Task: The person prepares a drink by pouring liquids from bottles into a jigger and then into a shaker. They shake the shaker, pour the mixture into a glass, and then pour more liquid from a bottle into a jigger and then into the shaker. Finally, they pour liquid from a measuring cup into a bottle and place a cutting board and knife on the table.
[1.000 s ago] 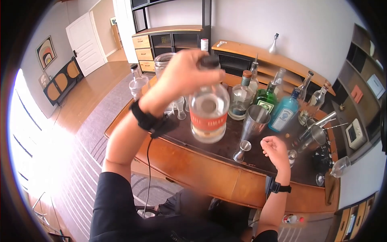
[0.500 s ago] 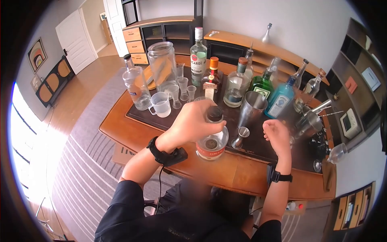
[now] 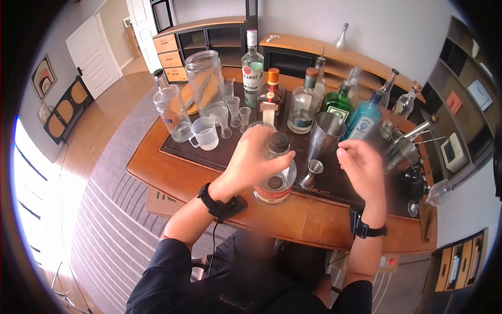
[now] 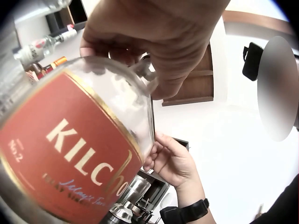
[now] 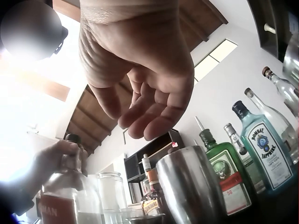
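Observation:
My left hand [image 3: 253, 159] grips a clear glass bottle [image 3: 276, 184] round its neck, below the black cap [image 3: 278, 142]. The bottle is upright at the table's front edge. Its red label [image 4: 70, 149] reads "KILCHO" in the left wrist view. My right hand [image 3: 362, 166] hovers over the table with loosely curled fingers and nothing in them. Between the two hands stands a small metal jigger [image 3: 312, 174], with a tall steel shaker tin [image 3: 327, 137] behind it. In the right wrist view, the tin lies below the fingertips [image 5: 148, 131] of my right hand.
Behind the tin are a green bottle [image 3: 337, 107] and a blue bottle [image 3: 362, 121]. Left of my left hand stand a measuring cup [image 3: 205, 135], small glasses and a large glass jar [image 3: 205, 83]. A stemmed glass [image 3: 438, 193] lies at the table's right end.
My left hand has brought the bottle down from high over the table to its front edge. My right hand has risen slightly, its fingers remaining loosely curled.

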{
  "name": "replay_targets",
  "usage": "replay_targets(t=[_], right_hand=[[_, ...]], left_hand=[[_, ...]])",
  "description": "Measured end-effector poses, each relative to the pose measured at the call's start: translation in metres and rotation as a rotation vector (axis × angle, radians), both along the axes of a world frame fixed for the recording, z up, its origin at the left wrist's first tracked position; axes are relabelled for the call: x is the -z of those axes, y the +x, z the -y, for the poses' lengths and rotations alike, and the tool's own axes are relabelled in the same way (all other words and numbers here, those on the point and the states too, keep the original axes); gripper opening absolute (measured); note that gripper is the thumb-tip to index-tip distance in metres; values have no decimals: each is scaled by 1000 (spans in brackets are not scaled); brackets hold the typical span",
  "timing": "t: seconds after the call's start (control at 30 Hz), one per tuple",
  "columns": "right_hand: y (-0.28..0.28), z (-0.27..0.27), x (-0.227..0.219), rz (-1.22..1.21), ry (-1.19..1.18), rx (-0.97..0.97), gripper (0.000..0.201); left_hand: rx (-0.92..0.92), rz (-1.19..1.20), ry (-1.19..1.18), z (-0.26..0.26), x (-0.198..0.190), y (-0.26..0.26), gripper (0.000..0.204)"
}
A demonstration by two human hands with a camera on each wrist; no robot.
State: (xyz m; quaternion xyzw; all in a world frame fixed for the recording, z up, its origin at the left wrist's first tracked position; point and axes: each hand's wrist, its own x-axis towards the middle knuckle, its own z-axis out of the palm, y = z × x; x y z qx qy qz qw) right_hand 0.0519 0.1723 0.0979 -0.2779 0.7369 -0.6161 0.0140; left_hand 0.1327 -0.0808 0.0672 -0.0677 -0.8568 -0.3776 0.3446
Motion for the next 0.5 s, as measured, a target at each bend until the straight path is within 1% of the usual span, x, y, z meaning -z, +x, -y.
replay_targets(t=[0.07,0.2,0.23,0.27,0.3,0.33,0.4,0.43,0.5], right_hand=[[5,7,-5,-26,-28,-45,15],[15,28,-19,-173,54,-130,15],[16,34,-20,-225,59,-140,14],[20,41,-24,-146,55,-180,16],[22,48,-24,-191,81,-178,18],[23,55,-24,-235,107,-176,20],[27,68,-33,-420,289,-101,28],[28,74,-36,-513,380,-63,32],[26,87,-32,-645,385,-27,37]], left_hand=[[53,108,75,-3,0,4,40],[143,259,264,-16,-3,7,38],[158,288,285,-16,-3,7,41],[173,319,306,-15,-1,5,44],[188,351,328,-15,1,4,46],[203,358,338,-14,3,3,45],[231,369,355,-10,11,0,43],[182,359,260,-6,17,-2,35],[177,297,184,-11,17,-4,30]])
